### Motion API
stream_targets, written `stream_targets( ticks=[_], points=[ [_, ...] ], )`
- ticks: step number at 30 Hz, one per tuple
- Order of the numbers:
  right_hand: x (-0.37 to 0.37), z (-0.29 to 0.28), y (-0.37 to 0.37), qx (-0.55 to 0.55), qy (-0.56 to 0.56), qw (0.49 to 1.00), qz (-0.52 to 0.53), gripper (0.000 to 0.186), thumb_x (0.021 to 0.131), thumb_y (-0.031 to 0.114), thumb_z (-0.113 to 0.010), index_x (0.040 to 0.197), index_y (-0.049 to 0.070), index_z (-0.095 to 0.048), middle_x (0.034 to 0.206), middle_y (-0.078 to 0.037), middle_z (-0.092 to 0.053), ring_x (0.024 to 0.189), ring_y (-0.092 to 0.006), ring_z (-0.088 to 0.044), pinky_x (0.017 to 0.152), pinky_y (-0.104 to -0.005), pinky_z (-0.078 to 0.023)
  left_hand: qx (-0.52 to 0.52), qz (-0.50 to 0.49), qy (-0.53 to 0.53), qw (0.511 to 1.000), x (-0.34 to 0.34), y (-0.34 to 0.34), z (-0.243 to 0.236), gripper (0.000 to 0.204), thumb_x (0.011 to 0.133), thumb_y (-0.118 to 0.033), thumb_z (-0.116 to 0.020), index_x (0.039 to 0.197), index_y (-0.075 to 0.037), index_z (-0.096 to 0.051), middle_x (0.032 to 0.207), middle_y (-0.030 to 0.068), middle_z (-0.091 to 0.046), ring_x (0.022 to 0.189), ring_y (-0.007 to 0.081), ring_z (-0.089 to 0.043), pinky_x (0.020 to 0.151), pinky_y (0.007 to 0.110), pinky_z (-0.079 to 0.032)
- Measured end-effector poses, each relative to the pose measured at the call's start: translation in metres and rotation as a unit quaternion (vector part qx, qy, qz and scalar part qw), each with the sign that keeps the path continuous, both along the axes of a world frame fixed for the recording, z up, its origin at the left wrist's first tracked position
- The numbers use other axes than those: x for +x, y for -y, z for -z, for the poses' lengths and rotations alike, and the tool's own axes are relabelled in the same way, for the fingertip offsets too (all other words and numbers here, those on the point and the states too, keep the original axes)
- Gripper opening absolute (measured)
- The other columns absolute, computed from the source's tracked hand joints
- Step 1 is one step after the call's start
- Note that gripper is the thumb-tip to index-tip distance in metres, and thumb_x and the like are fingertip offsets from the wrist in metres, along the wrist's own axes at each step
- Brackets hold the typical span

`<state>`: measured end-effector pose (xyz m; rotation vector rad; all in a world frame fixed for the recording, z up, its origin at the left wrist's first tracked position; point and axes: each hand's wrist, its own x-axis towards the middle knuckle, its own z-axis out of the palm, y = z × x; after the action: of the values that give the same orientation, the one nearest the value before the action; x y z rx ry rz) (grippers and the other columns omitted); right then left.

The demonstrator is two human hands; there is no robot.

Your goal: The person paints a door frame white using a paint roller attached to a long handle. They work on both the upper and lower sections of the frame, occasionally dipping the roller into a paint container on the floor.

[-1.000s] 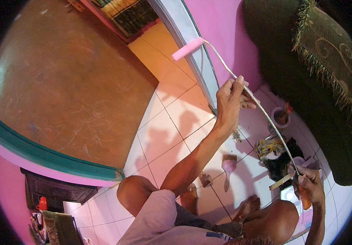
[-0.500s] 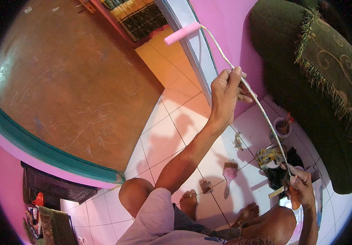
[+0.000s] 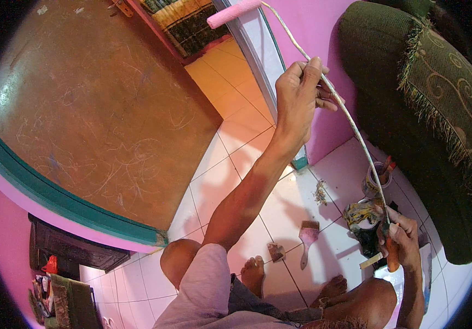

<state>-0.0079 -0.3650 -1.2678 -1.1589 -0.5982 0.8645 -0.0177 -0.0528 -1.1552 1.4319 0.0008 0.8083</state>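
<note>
A paint roller with a pink sleeve and a long, thin, bent white rod stretches between my hands. High in the middle, my left hand pinches the rod between thumb and fingers, the other fingers loosely curled. At the lower right, my right hand is wrapped around the roller's orange handle. The sleeve hangs in the air in front of the white-grey door frame, its upper end close to the picture's top edge. A pale flat strip juts out beside the right hand; its other end is hidden.
A pink-stained paintbrush and a small brown scrap lie on the white tiles. Near my right hand stand a tub with a tool in it and a crumpled yellow-grey bundle. A green sofa borders the right, a brown door the left.
My left hand and the rod have moved upward and slightly left, taking the pink sleeve toward the top edge. My right hand keeps the handle, with the lower end slightly shifted.
</note>
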Motion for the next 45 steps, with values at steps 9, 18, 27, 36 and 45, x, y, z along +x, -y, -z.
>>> stream_targets(
  ticks=[9,18,27,36,45],
  points=[
    [-0.004,0.029,0.014,-0.035,0.02,0.999,0.014,0.056,0.09,0.035,-0.065,0.13,-0.004,-0.058,0.067,-0.006,-0.057,0.047,-0.0099,-0.049,0.042,-0.0246,-0.041,-0.043,0.019,-0.056,0.997,-0.005,0.007,0.045,0.037,0.101,-0.036,-0.055,0.1,0.001,-0.056,0.08,0.0094,-0.06,0.062,0.0206,-0.068,0.049,0.027,-0.053],
    [-0.013,0.064,0.045,-0.093,-0.035,0.995,0.027,0.053,0.09,0.034,-0.064,0.127,-0.004,-0.061,0.062,-0.005,-0.053,0.044,-0.0108,-0.047,0.041,-0.0246,-0.038,-0.094,0.009,-0.112,0.989,-0.011,0.022,0.115,0.041,0.102,-0.037,-0.053,0.102,0.004,-0.056,0.08,0.0106,-0.058,0.061,0.0202,-0.067,0.05,0.027,-0.053],
    [-0.012,0.071,0.055,-0.133,-0.028,0.991,0.013,0.05,0.091,0.032,-0.064,0.126,-0.003,-0.062,0.063,-0.006,-0.055,0.043,-0.0114,-0.048,0.041,-0.0242,-0.039,-0.1,-0.003,-0.159,0.982,-0.017,0.029,0.141,0.044,0.101,-0.039,-0.053,0.104,0.005,-0.056,0.078,0.0103,-0.058,0.061,0.0193,-0.066,0.051,0.027,-0.051],
    [0.002,0.053,0.024,-0.06,-0.066,0.996,-0.023,0.055,0.092,0.029,-0.064,0.135,-0.002,-0.054,0.097,-0.013,-0.069,0.059,-0.0087,-0.054,0.049,-0.0244,-0.048,-0.022,-0.019,-0.094,0.995,-0.003,0.011,0.079,0.042,0.101,-0.039,-0.054,0.101,0.003,-0.056,0.077,0.0098,-0.058,0.062,0.0193,-0.067,0.049,0.026,-0.05],
    [0.01,0.031,-0.013,0.007,-0.013,1.0,-0.013,0.054,0.09,0.026,-0.063,0.133,-0.005,-0.055,0.084,-0.009,-0.065,0.06,-0.01,-0.055,0.049,-0.0236,-0.044,0.019,-0.026,-0.037,0.999,0.002,-0.01,0.012,0.039,0.1,-0.038,-0.055,0.099,0.001,-0.057,0.076,0.0078,-0.059,0.061,0.0155,-0.065,0.048,0.024,-0.05]
  ],
)
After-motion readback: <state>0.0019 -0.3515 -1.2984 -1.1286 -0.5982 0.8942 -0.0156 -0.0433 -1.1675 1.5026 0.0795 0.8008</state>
